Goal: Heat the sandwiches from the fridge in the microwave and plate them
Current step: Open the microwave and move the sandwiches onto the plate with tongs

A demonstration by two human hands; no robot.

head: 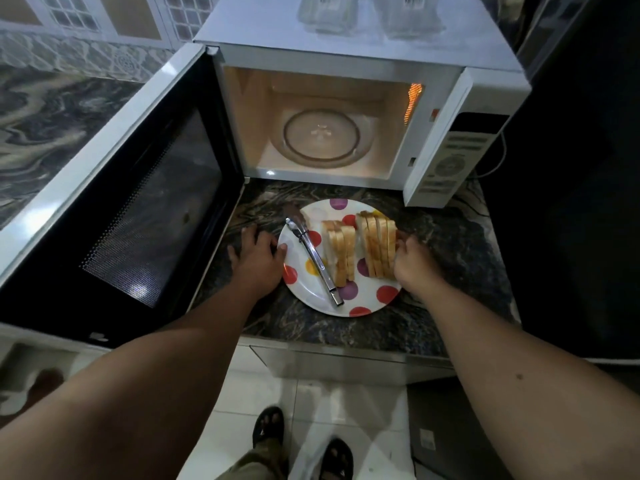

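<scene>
A white plate with coloured dots [360, 299] sits on the dark marble counter in front of the microwave [346, 60]. Two stacks of sandwiches [360, 247] stand on edge on the plate, with metal tongs [313, 256] lying beside them on its left half. My left hand [258, 256] grips the plate's left rim, thumb on top. At the plate's right rim, my right hand [415, 261] holds on beside the right stack. The microwave stands open and lit, its glass turntable [320, 138] bare.
The microwave door [138, 202] swings out to the left, close to my left arm. The control panel [446, 161] is at the right. Clear containers [370, 15] sit on top of the microwave. A dark appliance [571, 168] stands to the right. My sandalled feet show on the tiled floor.
</scene>
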